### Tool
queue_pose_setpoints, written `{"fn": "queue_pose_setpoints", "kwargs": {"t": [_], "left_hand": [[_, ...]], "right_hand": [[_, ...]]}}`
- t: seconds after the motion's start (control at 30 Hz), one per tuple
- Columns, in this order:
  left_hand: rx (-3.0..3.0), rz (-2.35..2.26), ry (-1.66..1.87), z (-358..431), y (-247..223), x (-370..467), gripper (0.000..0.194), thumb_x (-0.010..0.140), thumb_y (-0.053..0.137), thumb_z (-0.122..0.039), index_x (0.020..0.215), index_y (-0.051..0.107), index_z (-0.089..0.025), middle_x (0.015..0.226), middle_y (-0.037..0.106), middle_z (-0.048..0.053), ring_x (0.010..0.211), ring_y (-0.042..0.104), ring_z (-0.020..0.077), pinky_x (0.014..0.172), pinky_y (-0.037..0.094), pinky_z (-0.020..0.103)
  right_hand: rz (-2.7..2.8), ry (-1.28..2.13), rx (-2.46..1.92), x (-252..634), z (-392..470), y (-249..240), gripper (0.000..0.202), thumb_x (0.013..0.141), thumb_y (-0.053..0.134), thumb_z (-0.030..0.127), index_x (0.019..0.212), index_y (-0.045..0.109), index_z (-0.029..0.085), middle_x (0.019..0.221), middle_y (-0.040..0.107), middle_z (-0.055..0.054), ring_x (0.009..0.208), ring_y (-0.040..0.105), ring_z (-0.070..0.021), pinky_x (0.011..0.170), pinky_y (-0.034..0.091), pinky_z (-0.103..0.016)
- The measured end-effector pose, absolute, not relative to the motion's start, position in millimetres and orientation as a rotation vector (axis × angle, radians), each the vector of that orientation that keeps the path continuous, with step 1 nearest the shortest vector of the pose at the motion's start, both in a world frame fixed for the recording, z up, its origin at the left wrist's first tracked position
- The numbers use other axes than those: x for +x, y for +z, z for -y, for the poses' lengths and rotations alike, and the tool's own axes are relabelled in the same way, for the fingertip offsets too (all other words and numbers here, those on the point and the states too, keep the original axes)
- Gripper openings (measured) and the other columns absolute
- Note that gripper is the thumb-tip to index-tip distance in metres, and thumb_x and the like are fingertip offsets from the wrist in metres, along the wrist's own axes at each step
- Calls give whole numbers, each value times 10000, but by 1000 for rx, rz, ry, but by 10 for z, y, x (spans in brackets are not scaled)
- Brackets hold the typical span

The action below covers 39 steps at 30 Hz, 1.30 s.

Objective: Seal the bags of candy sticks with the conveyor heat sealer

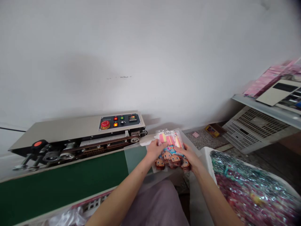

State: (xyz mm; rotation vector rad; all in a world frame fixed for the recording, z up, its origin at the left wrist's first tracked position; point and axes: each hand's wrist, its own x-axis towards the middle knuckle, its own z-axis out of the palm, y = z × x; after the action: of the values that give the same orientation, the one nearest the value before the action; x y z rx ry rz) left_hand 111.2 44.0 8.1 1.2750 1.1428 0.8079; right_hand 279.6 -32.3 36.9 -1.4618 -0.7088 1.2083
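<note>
Both my hands are closed round a bunch of clear plastic packets [172, 160] printed with cartoon faces, with pink and yellow striped pieces showing in their upper parts. My left hand [155, 150] grips the bunch from its left side. On the opposite side, my right hand [190, 154] holds it with the thumb across the front. The packets are just past the right end of a green conveyor belt [94, 175], above a translucent sheet [135, 158]. Behind the belt stands a band sealing machine [68, 127] with a lit control panel [121, 121].
A white-rimmed bin [208, 153] full of shiny wrapped packets stands at my right. Farther right are a plastic crate [244, 135] and a shelf [265, 105] with pink boxes [265, 83]. A plain wall [150, 56] rises behind the machine. Clear plastic [70, 216] lies below the belt's front edge.
</note>
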Motion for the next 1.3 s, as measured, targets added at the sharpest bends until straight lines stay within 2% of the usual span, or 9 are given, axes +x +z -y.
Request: {"fn": "queue_pose_setpoints", "kwargs": {"t": [0.27, 0.37, 0.47, 0.57, 0.67, 0.8, 0.97, 1.13, 1.3], "left_hand": [[1441, -1312, 703, -470, 34, 1071, 174, 805, 751, -274, 932, 689, -173, 732, 682, -9, 687, 667, 150, 640, 512, 234], [1517, -1375, 668, -429, 84, 977, 106, 826, 700, -180, 931, 691, -174, 742, 688, 2, 735, 679, 163, 699, 514, 253], [1604, -1453, 662, -386, 183, 860, 221, 818, 687, -141, 1034, 675, -186, 867, 719, 35, 875, 686, 201, 797, 500, 289], [1661, -1532, 669, -381, 277, 816, 178, 905, 600, -212, 1075, 653, -203, 1020, 727, 71, 991, 670, 225, 856, 473, 311], [1678, -1552, 616, -417, 319, 866, 214, 982, 493, -329, 944, 664, -206, 918, 740, 64, 921, 688, 228, 799, 473, 302], [1685, -1582, 575, -414, 314, 930, 275, 913, 626, -377, 1121, 605, -198, 953, 744, 53, 913, 702, 231, 770, 470, 288], [1704, -1630, 576, -319, 307, 915, 387, 904, 643, -320, 1247, 525, -185, 1200, 692, 132, 1091, 671, 279, 869, 458, 328], [1611, -1651, 591, -384, 310, 964, 412, 909, 641, -372, 1252, 522, -177, 1019, 750, 94, 999, 710, 261, 818, 481, 309], [1561, -1629, 656, -489, 260, 927, 298, 893, 652, -235, 1169, 557, -178, 912, 750, 39, 824, 719, 168, 710, 490, 236]], "right_hand": [[1032, 1163, -1639, 3110, 165, 492, 553, 674, 791, 514, 1105, 701, 180, 1057, 771, -83, 993, 712, -295, 876, 566, -405], [1342, 900, -1763, 3178, 119, 518, 625, 687, 769, 509, 1214, 665, 190, 1167, 735, -78, 1087, 666, -292, 966, 519, -413], [1612, 644, -1903, 3170, 98, 515, 709, 745, 701, 519, 1372, 567, 218, 1290, 676, -82, 1211, 594, -304, 1039, 458, -428], [1776, 369, -2167, 3058, 109, 518, 755, 807, 621, 524, 1464, 468, 185, 1412, 584, -135, 1320, 502, -337, 1095, 386, -473], [1836, 155, -2399, 2872, 145, 572, 780, 868, 553, 549, 1519, 384, 155, 1524, 456, -179, 1387, 415, -377, 1093, 363, -537], [1909, -54, -2503, 2618, 213, 701, 780, 915, 536, 544, 1555, 325, 152, 1572, 383, -196, 1431, 347, -393, 1090, 352, -565], [2152, -349, -2268, 2362, 293, 724, 584, 949, 553, 392, 1507, 432, 271, 1596, 376, -125, 1459, 304, -376, 1126, 272, -602], [2254, -313, -2163, 2169, 312, 570, 483, 973, 486, 303, 1449, 510, 228, 1530, 479, -119, 1435, 342, -370, 1130, 253, -618], [2156, -343, -2157, 2114, 319, 486, 488, 987, 471, 354, 1442, 517, 185, 1510, 498, -148, 1435, 335, -374, 1126, 249, -623]]}}
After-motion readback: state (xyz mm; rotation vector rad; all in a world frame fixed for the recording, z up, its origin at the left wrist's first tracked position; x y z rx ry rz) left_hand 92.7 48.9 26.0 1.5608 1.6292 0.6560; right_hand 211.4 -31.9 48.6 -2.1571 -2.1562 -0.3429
